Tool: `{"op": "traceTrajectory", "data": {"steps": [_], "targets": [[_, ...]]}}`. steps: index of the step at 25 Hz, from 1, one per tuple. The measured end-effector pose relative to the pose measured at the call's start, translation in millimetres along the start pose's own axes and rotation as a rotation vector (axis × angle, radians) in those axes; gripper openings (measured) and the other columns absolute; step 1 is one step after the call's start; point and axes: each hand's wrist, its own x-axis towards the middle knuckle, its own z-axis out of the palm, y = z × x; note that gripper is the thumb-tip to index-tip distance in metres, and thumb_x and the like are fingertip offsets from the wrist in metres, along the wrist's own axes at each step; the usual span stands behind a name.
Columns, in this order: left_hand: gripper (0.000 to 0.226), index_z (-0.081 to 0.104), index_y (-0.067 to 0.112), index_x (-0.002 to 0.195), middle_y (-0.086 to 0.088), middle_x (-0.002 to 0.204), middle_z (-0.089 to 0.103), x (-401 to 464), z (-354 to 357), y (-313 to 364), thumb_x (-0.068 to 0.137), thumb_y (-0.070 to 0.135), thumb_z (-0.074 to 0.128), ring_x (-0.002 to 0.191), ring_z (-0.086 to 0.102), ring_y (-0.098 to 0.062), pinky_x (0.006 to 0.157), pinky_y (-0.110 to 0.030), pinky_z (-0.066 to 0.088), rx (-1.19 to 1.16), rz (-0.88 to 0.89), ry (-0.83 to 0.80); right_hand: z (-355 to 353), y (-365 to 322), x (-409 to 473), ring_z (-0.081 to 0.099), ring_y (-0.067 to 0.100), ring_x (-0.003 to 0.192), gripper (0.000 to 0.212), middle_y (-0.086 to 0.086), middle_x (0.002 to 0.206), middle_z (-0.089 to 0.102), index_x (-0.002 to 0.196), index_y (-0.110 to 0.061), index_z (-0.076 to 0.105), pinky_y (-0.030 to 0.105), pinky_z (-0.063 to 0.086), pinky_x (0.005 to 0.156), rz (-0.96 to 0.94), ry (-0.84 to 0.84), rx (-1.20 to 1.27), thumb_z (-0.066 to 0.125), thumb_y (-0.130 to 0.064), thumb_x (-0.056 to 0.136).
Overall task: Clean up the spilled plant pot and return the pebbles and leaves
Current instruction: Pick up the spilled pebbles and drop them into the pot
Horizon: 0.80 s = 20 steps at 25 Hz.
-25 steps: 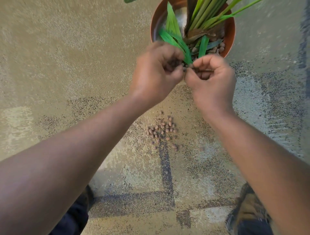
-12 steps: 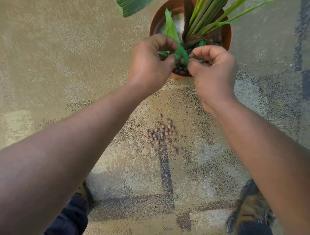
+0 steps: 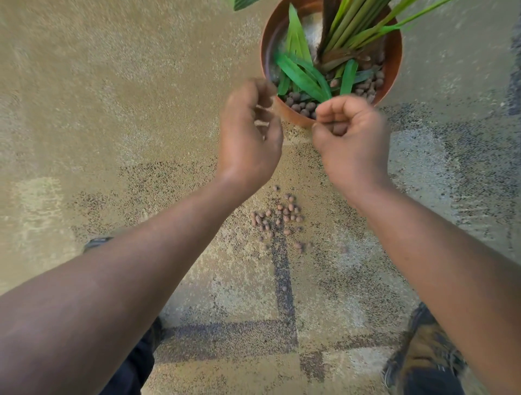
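A terracotta pot [image 3: 396, 64] stands upright on the carpet at the top, holding a plant with green stalks. Loose green leaves [image 3: 300, 76] lie inside it on brown pebbles [image 3: 306, 105]. A small cluster of spilled pebbles [image 3: 279, 217] lies on the carpet below my hands. My left hand [image 3: 251, 138] hovers just left of the pot's near rim, fingers curled but apart, with nothing seen in it. My right hand [image 3: 351, 141] is at the near rim, curled into a loose fist. Both hands are motion-blurred.
The floor is tan patterned carpet [image 3: 112, 112] with dark lines. My right shoe [image 3: 423, 355] is at the bottom right and a dark trouser leg [image 3: 132, 366] at the bottom left. A large green leaf tip [image 3: 242, 3] pokes in at the top edge.
Both hands held leaves over the pot earlier. The leaves now lie in the pot, and my hands have drawn back toward me and apart.
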Motion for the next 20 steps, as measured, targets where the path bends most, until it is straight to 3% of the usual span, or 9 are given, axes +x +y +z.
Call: {"op": "traceTrajectory", "data": {"steps": [3,5,6,8,10,12,16,20], "targets": [[0.035,0.058,0.026,0.118,0.006,0.115,0.058,-31.1,0.6,-41.5,0.093,0.003,0.067,0.099,0.060,-0.010,0.091,-0.026,0.057,0.260,-0.169,-0.209,7.5,34.5,-26.6,0.063,-0.004,0.080,0.031,-0.007,0.101,0.070,0.106,-0.024,0.072,0.009,0.054,0.069,0.037,-0.227,-0.282,0.073,0.001,0.087],[0.044,0.058,0.022,0.132,0.003,0.127,0.058,-54.3,-1.3,-69.9,0.092,0.006,0.070,0.111,0.057,-0.010,0.106,-0.030,0.051,0.435,-0.268,-0.451,15.2,63.1,-44.2,0.064,0.004,0.097,0.039,-0.002,0.126,0.064,0.123,-0.021,0.067,0.021,0.059,0.086,0.133,-0.436,-0.512,0.072,-0.004,0.089],[0.044,0.059,0.021,0.133,0.002,0.128,0.059,-65.4,-2.2,-81.8,0.093,0.007,0.070,0.113,0.059,-0.013,0.106,-0.031,0.050,0.480,-0.294,-0.557,19.6,76.4,-53.1,0.062,0.011,0.108,0.048,-0.001,0.136,0.057,0.132,-0.020,0.062,0.029,0.058,0.096,0.164,-0.534,-0.594,0.073,-0.006,0.088],[0.039,0.060,0.019,0.128,0.000,0.122,0.059,-83.6,-1.2,-97.4,0.092,0.006,0.069,0.109,0.062,-0.018,0.100,-0.029,0.054,0.534,-0.304,-0.685,27.3,99.5,-68.2,0.054,0.017,0.119,0.067,0.002,0.141,0.046,0.148,-0.020,0.046,0.033,0.052,0.104,0.154,-0.666,-0.676,0.073,-0.006,0.087],[0.040,0.058,0.018,0.128,-0.002,0.122,0.055,-95.8,4.4,-105.5,0.091,0.004,0.068,0.102,0.056,-0.016,0.097,-0.028,0.055,0.579,-0.287,-0.713,31.9,115.7,-75.4,0.051,0.020,0.121,0.075,0.003,0.136,0.043,0.151,-0.020,0.040,0.039,0.050,0.108,0.071,-0.684,-0.715,0.073,-0.003,0.086],[0.040,0.057,0.018,0.125,-0.002,0.122,0.053,-102.8,12.8,-107.0,0.090,0.003,0.070,0.098,0.050,-0.015,0.096,-0.030,0.056,0.604,-0.279,-0.691,33.5,125.2,-76.9,0.053,0.023,0.117,0.073,0.005,0.131,0.047,0.147,-0.019,0.044,0.044,0.056,0.100,-0.005,-0.662,-0.759,0.075,-0.001,0.083],[0.035,0.061,0.018,0.116,0.002,0.114,0.054,-107.8,20.9,-106.8,0.086,0.005,0.076,0.098,0.058,-0.018,0.092,-0.033,0.059,0.649,-0.261,-0.698,37.9,130.2,-82.1,0.055,0.027,0.114,0.073,0.008,0.131,0.053,0.146,-0.018,0.045,0.040,0.057,0.094,-0.092,-0.653,-0.872,0.078,-0.008,0.082],[0.029,0.066,0.017,0.116,0.001,0.112,0.057,-105.4,17.2,-105.4,0.089,0.007,0.073,0.094,0.061,-0.020,0.081,-0.030,0.062,0.640,-0.242,-0.710,37.3,126.5,-84.5,0.060,0.023,0.101,0.042,0.009,0.121,0.057,0.129,-0.015,0.056,0.039,0.062,0.080,-0.094,-0.685,-0.877,0.070,-0.012,0.090]]}}
